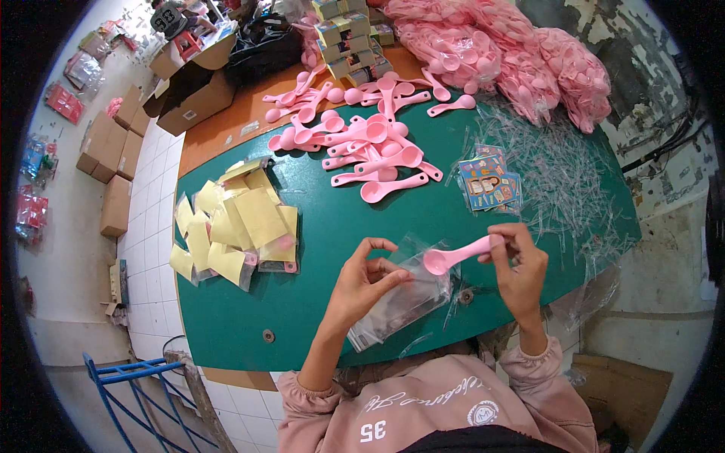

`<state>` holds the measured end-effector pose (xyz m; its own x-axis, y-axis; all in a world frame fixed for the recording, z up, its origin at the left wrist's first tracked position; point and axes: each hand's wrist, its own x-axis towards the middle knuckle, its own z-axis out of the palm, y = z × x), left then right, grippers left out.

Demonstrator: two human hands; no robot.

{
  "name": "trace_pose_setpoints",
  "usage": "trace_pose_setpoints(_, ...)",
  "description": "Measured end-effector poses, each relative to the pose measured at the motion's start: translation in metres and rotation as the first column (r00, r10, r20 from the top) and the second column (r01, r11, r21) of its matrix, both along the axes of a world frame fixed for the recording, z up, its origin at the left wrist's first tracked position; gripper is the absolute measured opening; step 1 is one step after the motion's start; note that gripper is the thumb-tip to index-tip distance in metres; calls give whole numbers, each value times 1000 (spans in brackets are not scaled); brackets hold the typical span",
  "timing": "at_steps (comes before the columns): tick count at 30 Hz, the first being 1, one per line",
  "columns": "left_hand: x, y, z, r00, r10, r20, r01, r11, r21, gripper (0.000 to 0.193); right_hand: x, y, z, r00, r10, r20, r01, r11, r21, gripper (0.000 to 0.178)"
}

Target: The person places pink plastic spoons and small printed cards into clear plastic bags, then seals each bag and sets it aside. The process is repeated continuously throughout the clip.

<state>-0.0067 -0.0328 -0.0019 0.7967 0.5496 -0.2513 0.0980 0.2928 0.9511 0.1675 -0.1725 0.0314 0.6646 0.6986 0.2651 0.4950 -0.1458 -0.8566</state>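
My right hand [517, 264] pinches a pink plastic measuring spoon [457, 257] by the end of its handle, its bowl pointing left. My left hand [362, 281] is closed, thumb and fingers at the upper edge of a clear plastic bag [411, 298]. The spoon's bowl is right beside the bag's upper end, over the table; whether it touches the film I cannot tell. More clear bags seem to lie under this one near the table's front edge. Farther back, a loose heap of pink spoons [377, 151] lies on the green tabletop [317, 226].
At left lie packed bags with yellowish cards [245, 219]. Printed blue cards [491, 185] and scattered clear plastic strips [559, 174] lie at right. Behind are large bags of pink spoons [521, 60], card stacks [347, 38] and an open carton [196, 94]. A blue metal frame [143, 370] stands lower left.
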Motion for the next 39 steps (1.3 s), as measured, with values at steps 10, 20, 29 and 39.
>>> trace_pose_setpoints(10,-1,-11,4,1000,5,-15,-6,998,-66,37,-13,7,10,986,8,-166,32,971,238,13)
trace_pose_setpoints(20,2,-28,6,967,-120,223,138,988,-70,29,-11,16,9,854,340,-395,-363,932,18,18)
trace_pose_setpoints(29,-17,-14,7,949,-305,-79,312,946,90,31,-18,14,6,823,442,-356,-418,896,148,27)
trace_pose_setpoints(39,-13,-17,15,985,-35,171,54,992,-111,32,43,31,-3,919,372,-134,-370,928,37,42)
